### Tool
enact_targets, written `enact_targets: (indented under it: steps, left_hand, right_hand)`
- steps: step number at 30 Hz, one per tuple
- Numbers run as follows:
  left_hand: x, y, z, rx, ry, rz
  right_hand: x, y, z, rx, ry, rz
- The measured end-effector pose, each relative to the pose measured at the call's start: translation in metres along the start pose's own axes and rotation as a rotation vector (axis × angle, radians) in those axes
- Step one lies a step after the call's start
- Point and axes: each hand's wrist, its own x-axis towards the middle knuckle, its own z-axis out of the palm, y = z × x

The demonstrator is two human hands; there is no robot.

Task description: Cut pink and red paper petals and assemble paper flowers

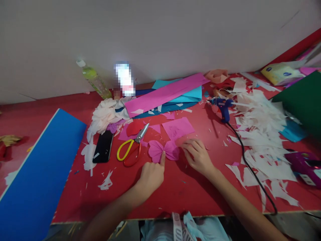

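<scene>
A pink paper cutout (154, 151) with scalloped, pleated wings, like a bow or butterfly, lies on the red table (190, 197). The index finger of my left hand (151, 177) is stretched out and presses on its narrow middle, while the other fingers curl under. Just off the right wing is my right hand (197, 155), its fingers loosely bent and apart, with nothing visible in them. Scissors (137, 138) with one yellow and one red handle lie slightly open to the left of the cutout. Behind it rests a pink paper rectangle (178, 128).
A blue glue gun (224, 108) stands at right, its black cord (243, 150) running to the front edge. White paper scraps (263, 134) heap beyond it. At left are a dark phone (103, 147), a blue board (42, 174), a bottle (96, 82) and a lit screen (125, 78).
</scene>
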Motion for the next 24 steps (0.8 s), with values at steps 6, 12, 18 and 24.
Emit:
enact_targets:
  steps: [6, 12, 18, 24]
  left_hand:
    - [-0.001, 0.001, 0.005, 0.0, 0.023, -0.005]
    - [0.0, 0.009, 0.008, 0.012, 0.059, -0.016]
    - [0.003, 0.003, 0.005, -0.01, 0.061, 0.042]
    - [0.008, -0.017, -0.015, -0.032, 0.04, 0.079]
  right_hand:
    - [-0.009, 0.021, -0.026, -0.205, 0.153, 0.182]
    - [-0.02, 0.078, -0.045, -0.45, 0.239, 0.496]
    - [-0.006, 0.125, -0.056, -0.624, 0.125, 0.634]
    - [0.016, 0.155, -0.053, -0.663, 0.042, 0.76]
